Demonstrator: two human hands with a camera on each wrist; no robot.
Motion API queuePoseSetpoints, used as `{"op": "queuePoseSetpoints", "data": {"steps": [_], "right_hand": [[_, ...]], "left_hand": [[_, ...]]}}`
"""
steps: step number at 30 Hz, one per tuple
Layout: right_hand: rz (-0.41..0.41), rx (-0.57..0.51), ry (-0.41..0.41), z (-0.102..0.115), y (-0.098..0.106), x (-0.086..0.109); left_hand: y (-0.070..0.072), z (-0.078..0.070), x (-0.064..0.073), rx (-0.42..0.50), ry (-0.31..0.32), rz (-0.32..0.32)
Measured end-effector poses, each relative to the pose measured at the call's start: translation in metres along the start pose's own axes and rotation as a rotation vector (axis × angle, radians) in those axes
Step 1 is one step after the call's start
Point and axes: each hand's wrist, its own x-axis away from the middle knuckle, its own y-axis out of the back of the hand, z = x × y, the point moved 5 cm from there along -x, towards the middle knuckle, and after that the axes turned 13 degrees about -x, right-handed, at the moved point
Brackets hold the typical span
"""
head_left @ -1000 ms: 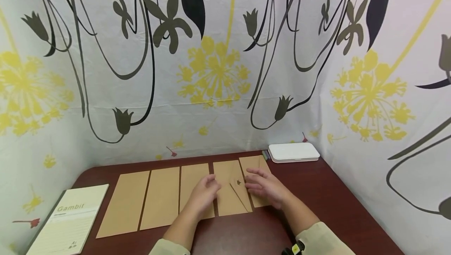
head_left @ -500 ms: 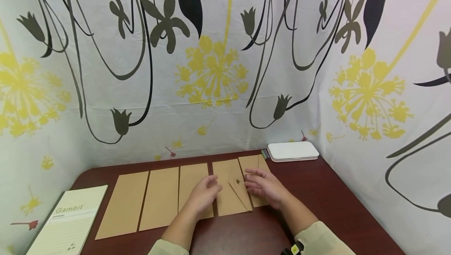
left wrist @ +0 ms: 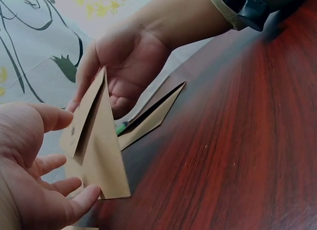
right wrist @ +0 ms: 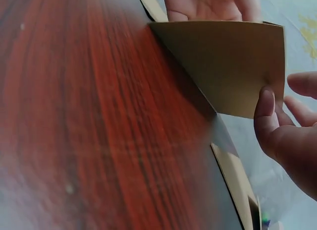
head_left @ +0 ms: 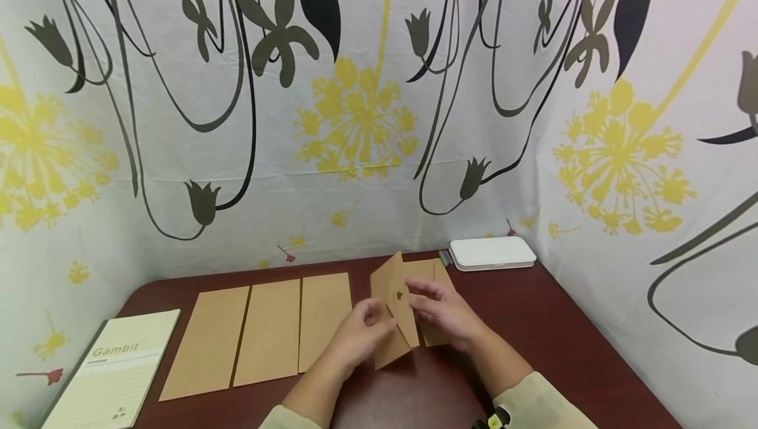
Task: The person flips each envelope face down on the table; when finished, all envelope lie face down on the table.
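Observation:
A brown paper envelope (head_left: 387, 277) with a small dark print on its flap stands tilted up from the table. My right hand (head_left: 444, 310) pinches its right edge, the thumb pressing its back in the right wrist view (right wrist: 267, 116). Close to its left side is my left hand (head_left: 355, 337), fingers spread and loosely bent. In the left wrist view its fingertips lie at the envelope's face (left wrist: 99, 160); whether they press it I cannot tell. Another envelope (head_left: 422, 268) lies flat behind the right hand, partly hidden.
Three plain brown envelopes lie flat in a row to the left: one (head_left: 204, 343), a second (head_left: 266, 330) and a third (head_left: 326, 317). A notepad (head_left: 118, 376) marked Gambit is at the far left. A white flat case (head_left: 493, 254) stands at the back right, beside small coloured pieces (head_left: 445, 258).
The printed envelope lay flat and is now tipped up, its left edge swung right. My left hand has moved right towards it; my right hand stays nearly in place.

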Motion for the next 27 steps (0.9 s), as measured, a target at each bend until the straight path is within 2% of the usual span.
{"op": "queuePoseSetpoints", "data": {"steps": [7,17,23,27], "right_hand": [[0.009,-0.014,-0.006,0.003,-0.009,0.004],[0.047,-0.032,0.018,0.001,-0.019,0.005],[0.049,-0.026,0.024,0.001,-0.027,0.009],[0.05,-0.015,0.024,-0.001,-0.032,0.01]], "left_hand": [[-0.002,-0.005,0.002,0.072,-0.011,0.028],[-0.005,-0.016,0.005,0.11,-0.055,0.043],[-0.005,-0.021,0.008,0.085,-0.097,0.025],[-0.002,-0.023,0.008,0.101,-0.092,0.005]]}}
